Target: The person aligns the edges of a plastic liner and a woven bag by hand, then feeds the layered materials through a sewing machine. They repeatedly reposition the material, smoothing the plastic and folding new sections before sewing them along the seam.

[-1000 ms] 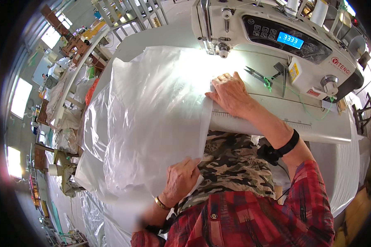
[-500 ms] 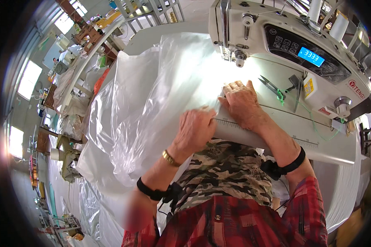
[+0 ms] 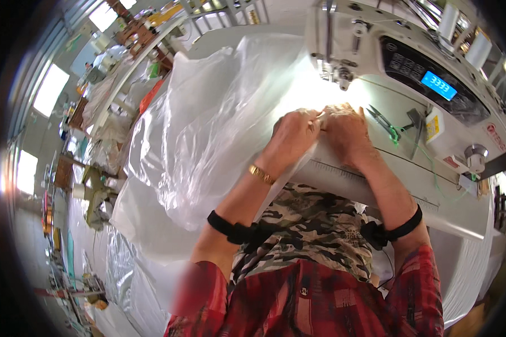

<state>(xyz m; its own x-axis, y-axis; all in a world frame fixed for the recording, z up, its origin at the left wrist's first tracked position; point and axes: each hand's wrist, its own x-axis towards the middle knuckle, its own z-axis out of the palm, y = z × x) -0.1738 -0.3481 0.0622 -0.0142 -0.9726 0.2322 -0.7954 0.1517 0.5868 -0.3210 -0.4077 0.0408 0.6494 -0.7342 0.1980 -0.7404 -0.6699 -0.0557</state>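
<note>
A large translucent white plastic sheet (image 3: 208, 123) lies crumpled across the left of the sewing table, its edge running to my hands. My left hand (image 3: 293, 139) is closed, its fingertips pinching the sheet's edge. Right beside it, my right hand (image 3: 347, 135) is bent over the same edge with its fingers curled in. Glare washes out its fingertips. Both hands are just in front of the presser and needle area of the white sewing machine (image 3: 405, 70), under its bright lamp.
Dark thread snips (image 3: 382, 121) with green thread lie right of my right hand, near a small black tool (image 3: 415, 119). A ruler scale (image 3: 343, 171) runs along the table's front edge. White thread cones (image 3: 478, 53) stand behind the machine. Cluttered benches are at far left.
My left hand has moved up and right, meeting my right hand at the sheet's edge. My right hand's fingers have drawn in from lying flat. The whole view has shifted slightly.
</note>
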